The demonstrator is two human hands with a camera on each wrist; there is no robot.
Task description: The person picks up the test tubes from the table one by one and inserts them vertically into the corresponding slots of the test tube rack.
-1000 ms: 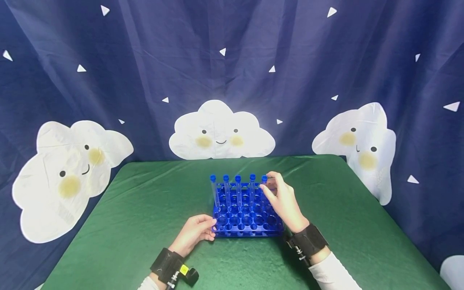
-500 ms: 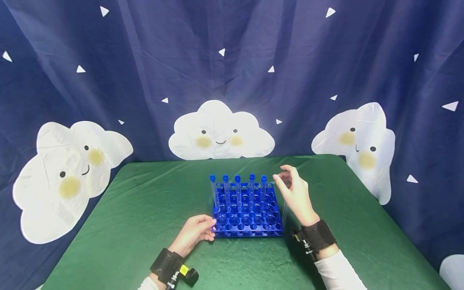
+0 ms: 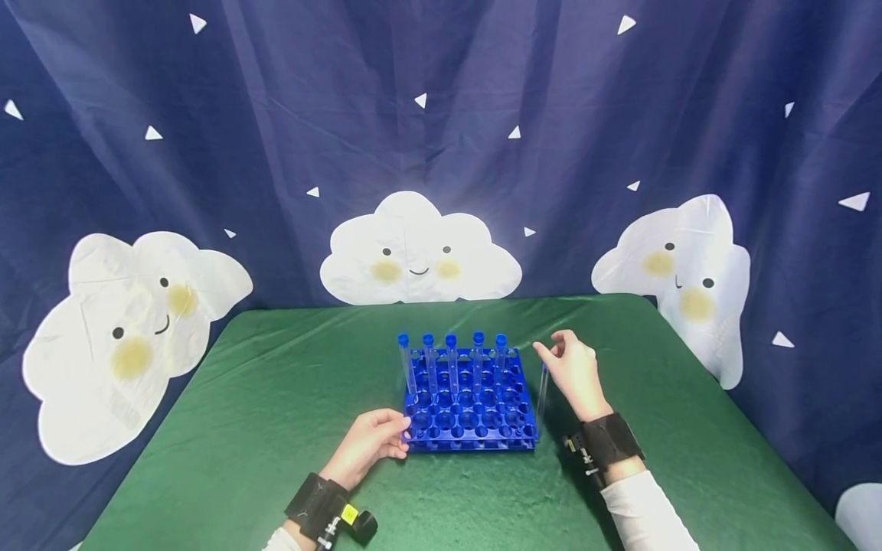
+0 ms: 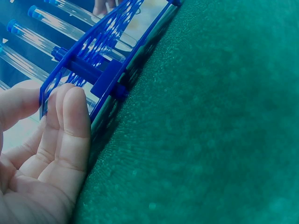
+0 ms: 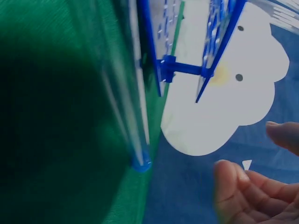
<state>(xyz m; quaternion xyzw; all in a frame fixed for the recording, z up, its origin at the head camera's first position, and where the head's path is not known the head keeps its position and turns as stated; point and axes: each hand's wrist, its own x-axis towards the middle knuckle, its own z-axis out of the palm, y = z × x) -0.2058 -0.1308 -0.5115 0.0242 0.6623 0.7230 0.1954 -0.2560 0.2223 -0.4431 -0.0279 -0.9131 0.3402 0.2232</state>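
A blue test tube rack (image 3: 475,419) stands on the green table, with several clear, blue-capped test tubes (image 3: 452,367) upright in it. My left hand (image 3: 375,442) grips the rack's near left corner. In the left wrist view, the thumb is at the upper plate and the fingers press the side of the rack (image 4: 84,70). To the right of the rack lies one more blue-capped test tube (image 3: 542,402). My right hand (image 3: 573,373) hovers by its capped end, holding nothing. In the right wrist view, thumb and fingers are spread apart, away from the blue cap (image 5: 141,161).
The green cloth (image 3: 276,398) covers the table. Behind it hangs a dark blue curtain (image 3: 441,145) with white clouds and small triangles. Many holes of the rack's front rows hold no tube.
My right hand has let go of the rightmost test tube in the rack, moved right, then lowered towards the loose tube. My left hand stays on the rack.
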